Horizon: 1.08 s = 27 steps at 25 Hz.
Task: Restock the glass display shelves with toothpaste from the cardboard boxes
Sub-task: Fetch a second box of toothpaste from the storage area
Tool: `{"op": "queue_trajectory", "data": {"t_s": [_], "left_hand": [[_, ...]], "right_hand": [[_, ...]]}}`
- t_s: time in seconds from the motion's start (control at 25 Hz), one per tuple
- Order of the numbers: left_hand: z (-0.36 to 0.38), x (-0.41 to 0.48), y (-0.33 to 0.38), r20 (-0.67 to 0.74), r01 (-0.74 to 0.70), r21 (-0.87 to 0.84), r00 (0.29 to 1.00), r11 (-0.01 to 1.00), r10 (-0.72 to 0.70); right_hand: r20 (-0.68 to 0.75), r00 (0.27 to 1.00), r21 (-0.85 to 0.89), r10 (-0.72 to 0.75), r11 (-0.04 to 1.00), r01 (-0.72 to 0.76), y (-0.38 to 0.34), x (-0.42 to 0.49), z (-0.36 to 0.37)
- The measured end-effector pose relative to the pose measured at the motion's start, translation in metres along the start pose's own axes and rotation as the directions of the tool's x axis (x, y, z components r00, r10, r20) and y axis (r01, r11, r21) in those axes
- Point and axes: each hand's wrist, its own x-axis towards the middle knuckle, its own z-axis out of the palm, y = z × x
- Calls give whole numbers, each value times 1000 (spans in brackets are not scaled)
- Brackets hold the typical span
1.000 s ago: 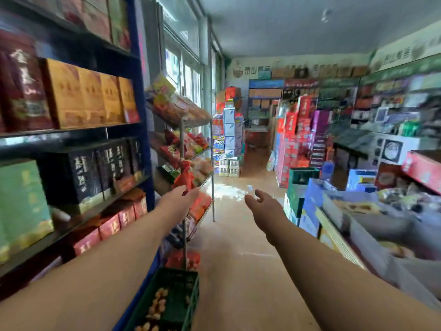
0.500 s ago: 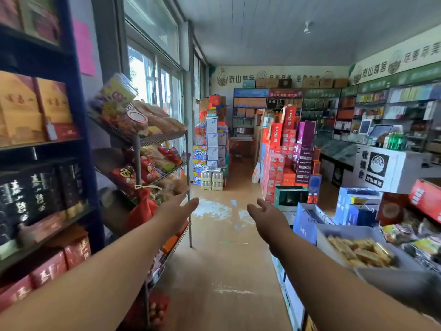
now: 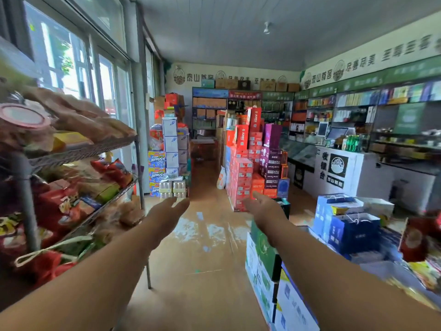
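Which cartons hold toothpaste cannot be told. Stacked red boxes [image 3: 243, 177] stand mid-aisle, and a glass display case [image 3: 299, 152] lies beyond them, beside the white checkout worktop [image 3: 358, 173]. The left hand [image 3: 167, 216] and right hand [image 3: 265, 207] reach forward over the floor [image 3: 202, 271], fingers straight, holding nothing. A wire snack rack [image 3: 78, 151] stands at left.

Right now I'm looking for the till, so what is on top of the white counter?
Green bottles stand on the white counter, with a dark screen and a white tablet beside them. Whatever lies behind the bottles is covered.
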Motion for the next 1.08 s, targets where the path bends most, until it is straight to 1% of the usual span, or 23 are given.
{"op": "queue_trajectory", "data": {"t_s": [0.16,0.24,0.4,0.48,0.56,0.68,0.76,0.84,0.96,1.08], "left_hand": [[42,117,-9,25,-37,39,999,999,36],[57,175,-15,21,-32,32,999,999,31],[81,321,-33,-12,-5,78,1000,997,6],[83,393,-38,-58,51,33,997,998,-49],[80,454,-40,-95,69,41,993,997,-65],[80,551,-52,-101,83,69,992,994,-75],[88,614,-69,-103,87,55,991,995,-81],[98,680,-90,-110,83,81,991,993,-74],[118,793,-115,-84,37,121,996,992,-27],[147,918,-123,-42,66,141,997,988,-61]], "right_hand": [[-48,999,-49,-7,999,4,18,116,24],[-38,999,-50,-34,998,32,32,176,43],[12,998,-48,-69,996,69,53,329,98],[39,998,-70,-44,996,47,51,405,129],[49,999,-52,-12,999,15,48,465,156],[106,994,-15,11,1000,-9,61,554,199],[123,992,-30,38,999,-34,81,612,227],[108,992,-59,58,997,-52,105,676,252],[60,995,-127,73,990,-65,136,778,285],[6,993,-148,121,982,-119,157,893,309]]}}
